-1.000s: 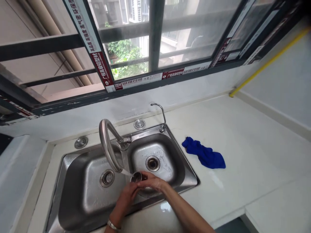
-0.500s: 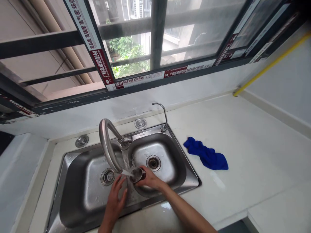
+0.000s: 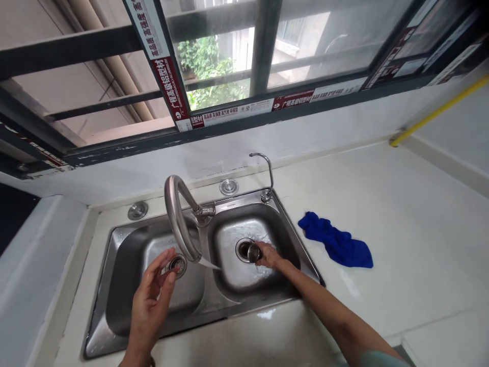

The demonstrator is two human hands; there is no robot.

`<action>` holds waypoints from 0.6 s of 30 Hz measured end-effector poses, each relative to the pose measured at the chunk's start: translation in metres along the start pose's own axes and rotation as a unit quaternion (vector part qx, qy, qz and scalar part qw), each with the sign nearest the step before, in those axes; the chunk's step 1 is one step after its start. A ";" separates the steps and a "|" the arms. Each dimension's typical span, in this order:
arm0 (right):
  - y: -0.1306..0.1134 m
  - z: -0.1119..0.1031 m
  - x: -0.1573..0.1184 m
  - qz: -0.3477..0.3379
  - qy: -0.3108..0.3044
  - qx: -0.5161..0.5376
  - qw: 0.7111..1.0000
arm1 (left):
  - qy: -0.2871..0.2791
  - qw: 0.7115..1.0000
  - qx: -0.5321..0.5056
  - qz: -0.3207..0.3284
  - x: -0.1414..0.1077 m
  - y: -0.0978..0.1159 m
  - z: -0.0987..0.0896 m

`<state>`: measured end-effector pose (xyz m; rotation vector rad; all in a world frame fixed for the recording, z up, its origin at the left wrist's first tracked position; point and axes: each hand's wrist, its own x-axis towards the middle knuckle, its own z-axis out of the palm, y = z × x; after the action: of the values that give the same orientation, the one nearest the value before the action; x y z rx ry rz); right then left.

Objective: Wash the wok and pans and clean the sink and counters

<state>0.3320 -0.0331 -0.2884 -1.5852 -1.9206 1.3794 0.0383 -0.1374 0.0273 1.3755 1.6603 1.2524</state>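
Observation:
My right hand [image 3: 268, 255] is closed round a small metal cup [image 3: 253, 253], which it holds tilted over the right basin, close by the drain [image 3: 243, 250]. The cup's far side and base are partly hidden. Over the left basin, my left hand [image 3: 155, 285] is held up with its fingers curved and apart, nothing in them; its fingertips overlap the left drain [image 3: 178, 266] in view. Between the hands curves the steel faucet [image 3: 175, 214], and a stream of water [image 3: 209, 263] runs from its spout towards the divider and the right basin.
A crumpled blue cloth [image 3: 336, 239] lies on the white counter [image 3: 405, 214] right of the sink. Behind the basins stand a thin curved tap [image 3: 270, 171] and two round metal lids [image 3: 229, 186]. Above is a dark-framed window [image 3: 263, 51]; a yellow pipe [image 3: 439, 112] runs along the right wall.
My right hand has carried the cup from under the water stream rightwards to the right drain. My left hand has moved left and up, away from the stream. The camera view has shifted slightly.

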 end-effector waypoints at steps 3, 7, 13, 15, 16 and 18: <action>0.007 0.014 0.015 -0.009 -0.010 -0.058 0.998 | -0.013 0.999 0.040 0.030 -0.005 0.017 0.005; 0.015 0.026 0.023 -0.007 -0.014 -0.121 0.993 | 0.016 0.990 0.083 0.111 -0.003 0.039 0.008; 0.022 0.016 0.016 -0.061 -0.025 -0.198 0.978 | 0.002 0.896 0.287 0.339 0.026 0.069 0.001; 0.020 0.013 0.014 -0.125 -0.033 -0.236 0.963 | -0.033 0.848 0.345 0.401 0.041 0.078 0.002; 0.018 0.013 0.014 -0.158 -0.040 -0.251 0.954 | -0.052 0.823 0.369 0.428 0.049 0.082 0.002; 0.014 0.016 0.014 -0.196 -0.051 -0.261 0.944 | -0.095 0.777 0.409 0.469 0.065 0.089 0.004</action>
<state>0.3230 -0.0292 -0.3122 -1.2223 -2.6438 0.8421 0.0573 -0.0738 0.1157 3.0106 1.4068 0.7253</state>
